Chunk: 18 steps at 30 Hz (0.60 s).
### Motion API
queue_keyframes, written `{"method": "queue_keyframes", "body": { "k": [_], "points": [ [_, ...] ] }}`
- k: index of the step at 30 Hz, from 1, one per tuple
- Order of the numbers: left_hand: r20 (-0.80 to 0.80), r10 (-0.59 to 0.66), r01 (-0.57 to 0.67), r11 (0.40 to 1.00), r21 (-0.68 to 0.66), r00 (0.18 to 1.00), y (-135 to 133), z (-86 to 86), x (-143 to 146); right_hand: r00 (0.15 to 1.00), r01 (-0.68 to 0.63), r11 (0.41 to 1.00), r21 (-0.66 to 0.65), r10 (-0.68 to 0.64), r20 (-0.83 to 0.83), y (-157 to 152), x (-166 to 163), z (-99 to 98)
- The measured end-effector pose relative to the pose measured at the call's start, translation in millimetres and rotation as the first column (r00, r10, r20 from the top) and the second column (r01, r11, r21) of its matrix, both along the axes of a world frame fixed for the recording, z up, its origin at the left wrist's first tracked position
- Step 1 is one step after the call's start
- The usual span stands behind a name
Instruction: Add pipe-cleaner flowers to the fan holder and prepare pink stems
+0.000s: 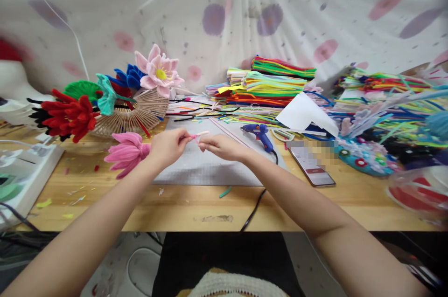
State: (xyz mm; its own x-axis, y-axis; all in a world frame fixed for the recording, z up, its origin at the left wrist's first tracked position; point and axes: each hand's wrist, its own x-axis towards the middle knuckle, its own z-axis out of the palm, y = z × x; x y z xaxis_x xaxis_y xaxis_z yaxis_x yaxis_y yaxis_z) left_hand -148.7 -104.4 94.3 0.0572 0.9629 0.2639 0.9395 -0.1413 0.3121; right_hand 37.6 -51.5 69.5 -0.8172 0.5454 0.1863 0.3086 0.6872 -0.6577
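In my left hand [170,145], closed in a pinch, is the stem of a pink pipe-cleaner flower [124,153]. Its bloom points left, partly behind my left wrist. A pale stem end [203,134] with pink fuzzy pipe cleaner [194,137] round it sticks out to the right of my left fingertips. My right hand [222,146] is at that end, palm down, its fingers bent together against the pink strand. The fingertips partly hide where they grip. Both hands are above a grey cutting mat [210,173].
A blue glue gun [259,134] lies on the mat, its cord crossing the table's front edge. Right of it is a phone [311,164]. Behind are bundled pipe cleaners [275,85] and white paper [306,113]. Finished flowers [72,113] and a power strip [33,176] are at left.
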Motion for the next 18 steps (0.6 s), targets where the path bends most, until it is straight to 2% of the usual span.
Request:
{"method": "queue_keyframes", "body": {
  "k": [2,4,6,8,10,13,16,18],
  "points": [
    [-0.038,-0.053,0.052,0.998,-0.021,0.998,-1,-0.7,0,0.999,0.028,0.997,0.077,-0.029,0.019,8,4,13.6],
    [0.016,-0.182,0.182,0.981,-0.063,0.983,-2,-0.7,0,0.999,0.038,0.993,0.116,-0.04,0.018,23,7,21.6],
    [0.136,-0.303,0.315,0.946,-0.077,0.943,-3,-1.0,1,1.0,-0.007,0.997,0.071,0.007,0.003,35,6,19.2],
    [0.242,-0.343,0.365,0.93,-0.051,0.908,-4,-1.8,1,0.998,-0.061,0.998,-0.035,0.06,-0.023,38,2,7.4],
    [0.278,-0.3,0.316,0.949,-0.014,0.913,-4,-2.8,2,0.996,-0.07,0.99,-0.12,0.063,-0.055,29,-1,-8.0],
    [0.203,-0.125,0.126,0.992,0.008,0.971,-5,-3.2,1,0.998,0.009,0.992,-0.128,-0.017,-0.059,5,-3,-21.2],
    [0.059,0.017,-0.017,1.0,-0.005,0.998,-6,-2.2,-2,0.999,0.047,0.998,-0.04,-0.047,-0.009,-13,2,-10.6],
    [-0.018,0.001,-0.001,1.0,-0.025,1.0,-7,-1.4,-4,1.0,0.023,0.999,0.042,-0.024,0.02,-12,6,5.1]
  ]
}}
